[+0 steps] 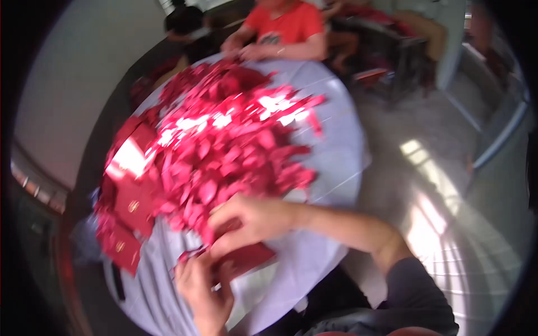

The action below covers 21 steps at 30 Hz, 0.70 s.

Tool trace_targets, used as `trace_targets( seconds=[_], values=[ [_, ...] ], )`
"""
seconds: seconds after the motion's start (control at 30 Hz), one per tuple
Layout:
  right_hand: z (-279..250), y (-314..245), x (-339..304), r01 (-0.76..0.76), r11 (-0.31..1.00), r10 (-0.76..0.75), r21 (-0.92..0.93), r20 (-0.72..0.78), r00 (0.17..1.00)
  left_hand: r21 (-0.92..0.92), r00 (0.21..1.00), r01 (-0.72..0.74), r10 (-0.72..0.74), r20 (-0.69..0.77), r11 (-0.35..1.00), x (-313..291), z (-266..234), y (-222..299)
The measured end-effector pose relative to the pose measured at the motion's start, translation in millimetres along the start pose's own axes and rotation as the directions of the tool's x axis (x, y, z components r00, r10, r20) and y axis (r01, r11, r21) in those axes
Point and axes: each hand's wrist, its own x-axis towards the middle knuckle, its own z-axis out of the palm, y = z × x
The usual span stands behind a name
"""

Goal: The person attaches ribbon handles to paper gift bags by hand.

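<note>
Nearest the lower edge, the left hand [204, 288] points up and away from the wearer, its thumb and fingers parted at the left end of a flat dark red piece [251, 259] that lies on the table just ahead of the body. Blur hides whether those fingers grip the piece or only rest against it. The right arm comes in from the lower right out of a dark sleeve [420, 285], bent at the elbow, its forearm crossing leftward. The right hand [255, 221] is above the red piece, fingers curled and thumb reaching toward the left hand; whether they pinch anything I cannot tell.

To the left, flat red packets [134, 206] lie along the pale-covered table [330, 185], two with small gold emblems whose details are too blurred to read. Just beyond the hands spreads a heap of pinkish-red pieces [216, 157], sunlit in patches. At the far edge sits a person in a red shirt [288, 25], a dark printed mark on the front, unreadable, both hands close together by the heap.
</note>
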Motion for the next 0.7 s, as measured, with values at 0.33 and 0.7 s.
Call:
trace_targets(
  seconds=[0.33,0.7],
  values=[
    [52,-9,-9,0.096,0.949,-0.221,-0.301,-0.416,0.882,-0.144,0.99,0.143,-0.141,0.026,0.979,-20,-3,0],
    [91,40,9,-0.057,0.935,-0.103,-0.349,-0.424,0.9,-0.275,0.91,0.344,-0.247,0.333,0.898,-30,-12,-39]
  ],
)
